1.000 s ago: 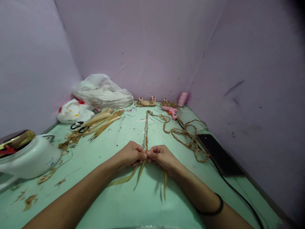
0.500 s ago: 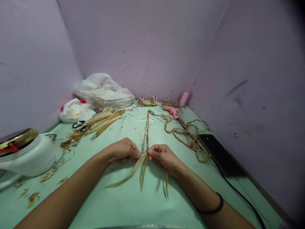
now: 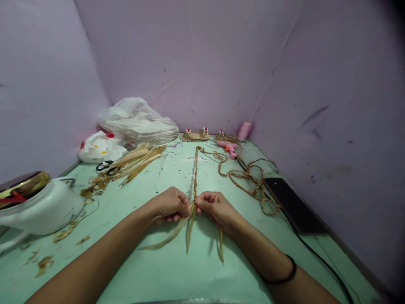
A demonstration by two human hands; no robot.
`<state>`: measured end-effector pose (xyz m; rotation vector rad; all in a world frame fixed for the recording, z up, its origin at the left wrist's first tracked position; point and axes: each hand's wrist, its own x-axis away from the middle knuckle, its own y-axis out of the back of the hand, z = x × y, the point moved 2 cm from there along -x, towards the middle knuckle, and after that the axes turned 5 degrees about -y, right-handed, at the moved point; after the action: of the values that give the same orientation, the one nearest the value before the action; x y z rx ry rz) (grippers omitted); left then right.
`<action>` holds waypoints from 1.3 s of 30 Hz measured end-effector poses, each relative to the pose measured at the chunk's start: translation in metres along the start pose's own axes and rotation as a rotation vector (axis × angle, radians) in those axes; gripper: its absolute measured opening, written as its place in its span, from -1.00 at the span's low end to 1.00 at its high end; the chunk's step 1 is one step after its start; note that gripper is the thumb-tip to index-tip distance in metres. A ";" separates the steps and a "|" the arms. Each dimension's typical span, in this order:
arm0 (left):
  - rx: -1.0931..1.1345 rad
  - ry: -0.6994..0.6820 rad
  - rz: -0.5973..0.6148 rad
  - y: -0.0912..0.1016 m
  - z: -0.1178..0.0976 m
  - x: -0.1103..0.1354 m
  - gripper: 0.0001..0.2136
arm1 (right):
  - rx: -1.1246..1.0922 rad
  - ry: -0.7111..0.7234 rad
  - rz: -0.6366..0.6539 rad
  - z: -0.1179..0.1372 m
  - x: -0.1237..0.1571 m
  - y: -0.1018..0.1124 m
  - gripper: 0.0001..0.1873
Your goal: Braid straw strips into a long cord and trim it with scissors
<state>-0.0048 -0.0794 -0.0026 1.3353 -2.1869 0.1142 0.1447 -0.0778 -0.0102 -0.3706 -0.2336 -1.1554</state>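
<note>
A thin brown braided cord (image 3: 195,169) runs straight away from me across the green table (image 3: 164,270) and coils at the far right. My left hand (image 3: 171,204) and my right hand (image 3: 215,207) meet at its near end, both with fingers pinched closed. Three loose dried leaf strands (image 3: 190,230) hang from the braid's end toward me; the left hand pinches one, the right hand pinches the braid's end and another strand. A black band circles my right wrist.
Dried leaf strips (image 3: 136,162) and black scissors (image 3: 106,166) lie at the left, behind them plastic bags (image 3: 136,120). A white pot (image 3: 34,202) stands at the left edge. A pink glue gun (image 3: 228,147), small woven pieces (image 3: 194,135), and a black phone (image 3: 291,204) with cable lie at right.
My left hand drew a strand out to the left, then came back in beside the right hand at the braid's end. The loose strands shifted slightly.
</note>
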 end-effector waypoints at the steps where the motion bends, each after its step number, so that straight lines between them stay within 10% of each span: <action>1: -0.006 -0.004 -0.008 -0.002 -0.001 0.001 -0.91 | 0.001 0.001 -0.001 0.000 0.000 0.000 -0.78; 22: 0.100 0.000 0.101 0.005 -0.010 0.009 -0.73 | -0.021 0.074 0.047 -0.001 -0.001 0.000 -0.72; 39: -0.075 -0.157 -0.076 0.001 -0.014 0.010 -0.89 | 0.074 0.057 0.051 -0.001 -0.002 0.001 -0.72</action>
<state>-0.0034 -0.0816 0.0147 1.4251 -2.2419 -0.1038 0.1452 -0.0763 -0.0120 -0.2763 -0.2156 -1.1026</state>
